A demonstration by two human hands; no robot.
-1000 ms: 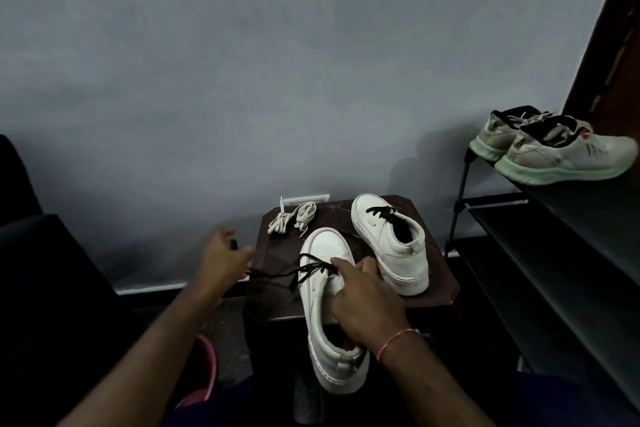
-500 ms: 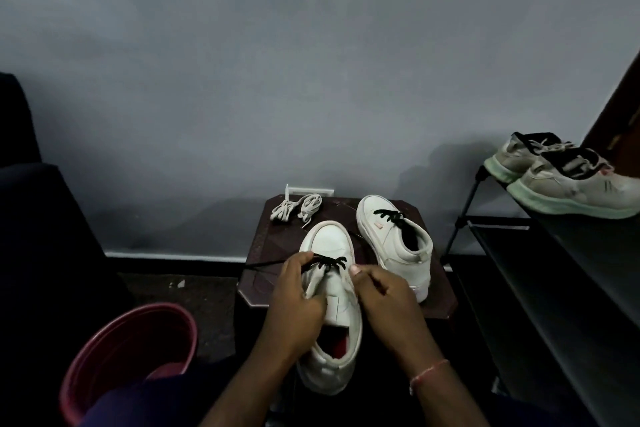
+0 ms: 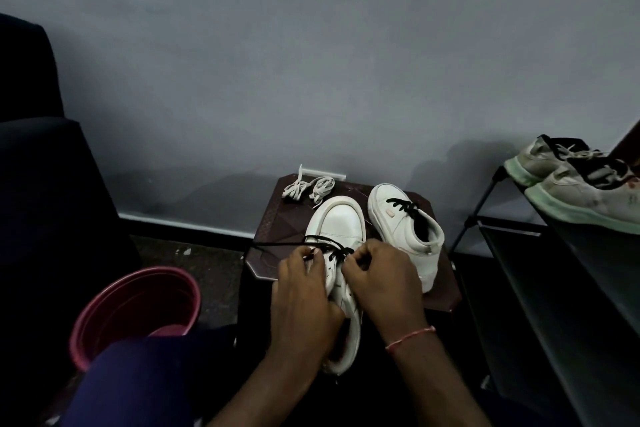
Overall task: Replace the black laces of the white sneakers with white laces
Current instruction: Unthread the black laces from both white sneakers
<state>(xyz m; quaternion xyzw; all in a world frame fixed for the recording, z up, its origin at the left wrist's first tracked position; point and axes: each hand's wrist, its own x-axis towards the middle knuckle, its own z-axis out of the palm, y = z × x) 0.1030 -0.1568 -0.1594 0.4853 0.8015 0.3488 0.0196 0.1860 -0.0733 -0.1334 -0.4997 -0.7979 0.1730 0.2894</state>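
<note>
Black lace [image 3: 332, 248], one, half-threaded in the near sneaker [image 3: 341, 222] at the table [image 3: 273, 225] front edge, toe to the wall, long axis running away from me. My left hand [image 3: 304, 291] and right hand [image 3: 381, 281] both pinch it at the eyelets, fingers curled narrow. Its loose end trails off the left edge, so the left hand is nearer. I count sneakers, two, the far sneaker [image 3: 405, 229] also laced black; white laces [image 3: 308, 187], two bundles, far left corner.

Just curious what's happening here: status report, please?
Left hand, right hand both pinch black lace on near sneaker. White laces lie unused at back of stool. Nothing blocking.
</note>
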